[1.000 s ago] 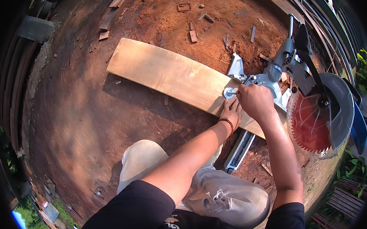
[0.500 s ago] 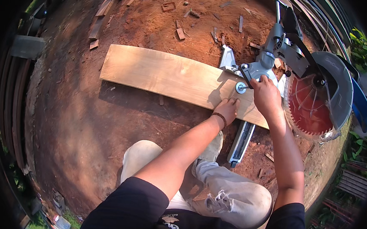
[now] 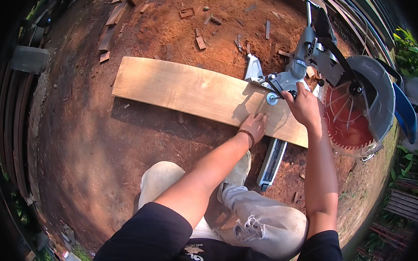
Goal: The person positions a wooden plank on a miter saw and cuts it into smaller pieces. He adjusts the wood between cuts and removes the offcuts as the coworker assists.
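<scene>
A long, pale wooden board [image 3: 173, 85] lies across the base of a mitre saw [image 3: 288, 80]. My left hand [image 3: 255, 125] rests on the board's near edge, fingers stretched out on its top face. Just right of it, the saw's clamp presses a round metal pad [image 3: 271, 98] against the wood. My right hand [image 3: 306, 107] is at the clamp's black handle, thumb and forefinger around it; its other fingers are partly hidden. To the right of that hand is the large red toothed blade [image 3: 348, 115], under a grey guard [image 3: 379, 88].
A metal support rail [image 3: 272, 163] sticks out from under the board towards my knees. Wood offcuts [image 3: 200, 42] and sawdust are scattered on the reddish ground beyond. Stacked planks [image 3: 15, 123] line the far left. A blue part [image 3: 406, 114] of the saw shows behind the guard.
The view has shifted slightly. My right hand has turned at the clamp handle, its thumb and forefinger now further apart. My left hand stays on the board.
</scene>
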A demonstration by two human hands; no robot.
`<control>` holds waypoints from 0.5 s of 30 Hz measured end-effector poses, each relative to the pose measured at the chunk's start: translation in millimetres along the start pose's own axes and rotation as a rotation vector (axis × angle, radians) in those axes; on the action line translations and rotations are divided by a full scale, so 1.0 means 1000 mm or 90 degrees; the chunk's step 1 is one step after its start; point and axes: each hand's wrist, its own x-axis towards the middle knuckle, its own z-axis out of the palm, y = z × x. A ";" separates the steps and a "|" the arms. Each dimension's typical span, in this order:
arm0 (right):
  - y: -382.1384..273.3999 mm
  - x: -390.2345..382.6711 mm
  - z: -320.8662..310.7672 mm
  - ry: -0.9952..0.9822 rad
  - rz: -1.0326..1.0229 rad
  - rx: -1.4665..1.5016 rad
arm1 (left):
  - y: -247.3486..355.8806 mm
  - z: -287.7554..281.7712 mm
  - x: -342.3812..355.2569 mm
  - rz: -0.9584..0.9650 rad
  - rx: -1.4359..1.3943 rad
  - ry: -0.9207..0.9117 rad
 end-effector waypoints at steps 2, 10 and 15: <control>0.003 -0.001 -0.005 -0.037 -0.019 0.044 | 0.000 -0.001 -0.001 0.012 0.027 -0.003; -0.003 0.001 -0.018 -0.035 0.010 0.028 | 0.000 0.006 0.002 0.005 0.008 0.010; -0.003 -0.002 -0.026 -0.155 0.138 -0.095 | -0.001 0.002 0.002 0.003 0.036 -0.006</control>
